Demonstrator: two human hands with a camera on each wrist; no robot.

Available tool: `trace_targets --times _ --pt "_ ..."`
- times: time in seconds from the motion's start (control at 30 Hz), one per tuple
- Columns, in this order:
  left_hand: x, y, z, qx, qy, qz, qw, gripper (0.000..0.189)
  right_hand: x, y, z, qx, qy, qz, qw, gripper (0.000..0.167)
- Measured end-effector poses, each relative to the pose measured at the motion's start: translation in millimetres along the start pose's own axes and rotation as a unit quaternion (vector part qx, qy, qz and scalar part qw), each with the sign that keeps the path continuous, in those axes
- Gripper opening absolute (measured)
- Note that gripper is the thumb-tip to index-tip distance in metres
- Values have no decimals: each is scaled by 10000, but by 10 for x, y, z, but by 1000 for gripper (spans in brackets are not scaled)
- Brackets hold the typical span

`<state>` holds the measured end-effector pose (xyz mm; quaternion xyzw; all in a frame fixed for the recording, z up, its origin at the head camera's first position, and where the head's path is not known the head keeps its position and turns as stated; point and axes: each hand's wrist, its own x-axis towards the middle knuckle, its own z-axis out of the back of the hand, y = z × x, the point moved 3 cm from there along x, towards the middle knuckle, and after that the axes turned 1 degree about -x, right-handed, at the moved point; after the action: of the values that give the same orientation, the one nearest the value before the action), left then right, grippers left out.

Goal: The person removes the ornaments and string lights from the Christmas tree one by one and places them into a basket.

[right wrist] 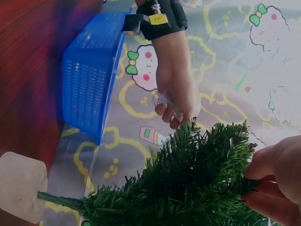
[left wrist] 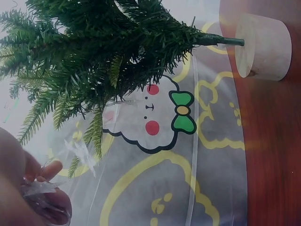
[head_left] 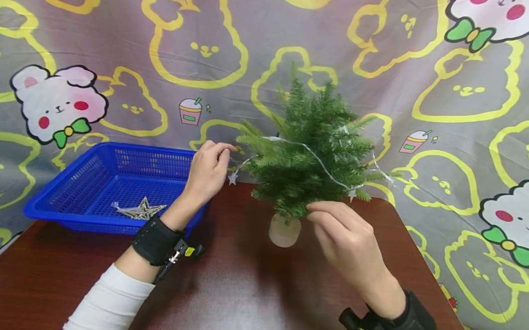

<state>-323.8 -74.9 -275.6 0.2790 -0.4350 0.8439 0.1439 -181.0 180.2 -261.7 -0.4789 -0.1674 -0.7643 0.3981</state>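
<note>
Left hand on one star garland, right hand on one tree

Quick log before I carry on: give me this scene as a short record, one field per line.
Left hand: pinches part of the star garland, left of the small tree
Right hand: pinches a branch tip of the small tree
Garland: runs across the tree's front, small stars hanging from it
Tree base: pale, round, on the table
Blue basket: left side of the table, holds a star ornament
</note>
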Motion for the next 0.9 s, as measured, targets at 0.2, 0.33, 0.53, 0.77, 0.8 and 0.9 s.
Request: trace_targets --times 0.2,0.33,0.53,0.77,0.8,0.9 --pt "-32 0 -17 292 258 12 9992 23 -34 -48 37 23 -59 -7 10000 26" --pt "-48 1 -23 592 515 -21 9969 28 -51 -81 61 -1 -116 -2 9999 26" --pt "-53 6 -33 807 771 -92 9937 26 -79 -118 86 -47 -100 -7 9999 27" --pt "-58 22 -48 654 846 -340 9937 20 -116 -158 109 -121 -31 -77 9999 28" --pt "-57 21 -51 615 846 -379 9938 19 -123 -164 113 -126 -33 -88 9999 28" --pt "-58 15 -58 549 850 -435 9939 16 -144 -181 125 -136 -12 -136 9998 28"
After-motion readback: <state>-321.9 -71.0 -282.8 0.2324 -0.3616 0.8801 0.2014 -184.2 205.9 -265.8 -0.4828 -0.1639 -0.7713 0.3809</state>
